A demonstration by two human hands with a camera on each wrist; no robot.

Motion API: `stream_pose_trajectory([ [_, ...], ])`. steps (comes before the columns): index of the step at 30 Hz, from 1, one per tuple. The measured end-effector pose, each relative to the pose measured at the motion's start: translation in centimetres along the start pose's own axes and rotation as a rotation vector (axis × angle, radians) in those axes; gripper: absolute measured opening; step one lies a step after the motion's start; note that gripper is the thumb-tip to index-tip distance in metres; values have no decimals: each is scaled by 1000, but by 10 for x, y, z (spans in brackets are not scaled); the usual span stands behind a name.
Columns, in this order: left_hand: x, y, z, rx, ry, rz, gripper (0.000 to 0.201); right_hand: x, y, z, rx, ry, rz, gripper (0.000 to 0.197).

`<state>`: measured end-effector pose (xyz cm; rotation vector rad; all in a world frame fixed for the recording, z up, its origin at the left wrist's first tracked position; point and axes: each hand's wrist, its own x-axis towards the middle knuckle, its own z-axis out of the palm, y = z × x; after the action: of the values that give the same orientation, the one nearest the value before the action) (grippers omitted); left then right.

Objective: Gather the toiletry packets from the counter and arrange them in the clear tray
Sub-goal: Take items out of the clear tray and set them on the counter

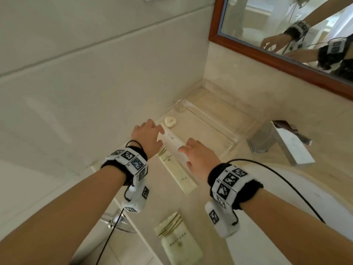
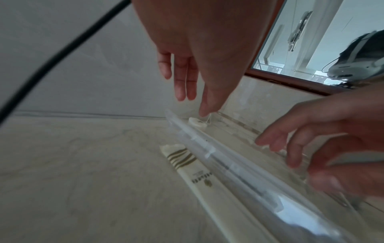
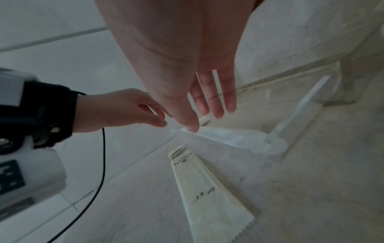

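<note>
Clear plastic is the trouble. Head view: your left hand (image 1: 148,135) and right hand (image 1: 198,154) sit at opposite ends of a long white packet (image 1: 172,143), just at the near wall of the clear tray (image 1: 210,119). Fingers look loosely spread on it, not curled round. A long cream packet (image 1: 176,170) lies on the counter below your right hand; a wide cream packet (image 1: 178,239) lies near your wrists. A small white soap (image 1: 170,121) lies past your left fingertips.

Left wrist view: fingers (image 2: 187,85) straight, thumb tip down near the tray end. Contact unclear.

Right wrist view: fingers (image 3: 216,102) straight, thumb touching the white packet.

Risks, my guess: no real grip, so the packet can slide or hang on the tray wall. Pushing could shove the tray.
</note>
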<state>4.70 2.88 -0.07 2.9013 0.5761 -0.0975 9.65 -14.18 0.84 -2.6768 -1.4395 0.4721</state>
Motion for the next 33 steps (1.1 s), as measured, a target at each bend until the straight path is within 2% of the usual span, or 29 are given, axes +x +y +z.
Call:
stream_pose_trajectory([
  [5,-34,1,8,0,-40,-12,35,-22,-14,10,-43,26,-44,36],
  [11,-63,3,21,-37,-123,9,30,-31,-23,28,-80,-126,-37,40],
  [14,-77,7,26,-122,-312,86,28,-30,-24,39,-113,-175,-20,38],
  [17,-90,13,31,-205,-511,145,32,-27,-26,47,-136,-165,-2,34],
  [20,-98,18,34,-220,-586,181,40,-22,-29,53,-146,-130,31,32],
  [25,-108,24,39,-107,-709,310,49,-14,-33,67,-146,-134,82,32],
  [27,-110,23,44,-98,-716,338,41,-12,-34,69,-136,-145,98,34],
  [31,-110,22,50,-173,-701,334,5,-9,-32,67,-105,-184,97,45],
  [33,-110,23,52,-188,-693,321,6,-8,-31,67,-97,-191,91,47],
])
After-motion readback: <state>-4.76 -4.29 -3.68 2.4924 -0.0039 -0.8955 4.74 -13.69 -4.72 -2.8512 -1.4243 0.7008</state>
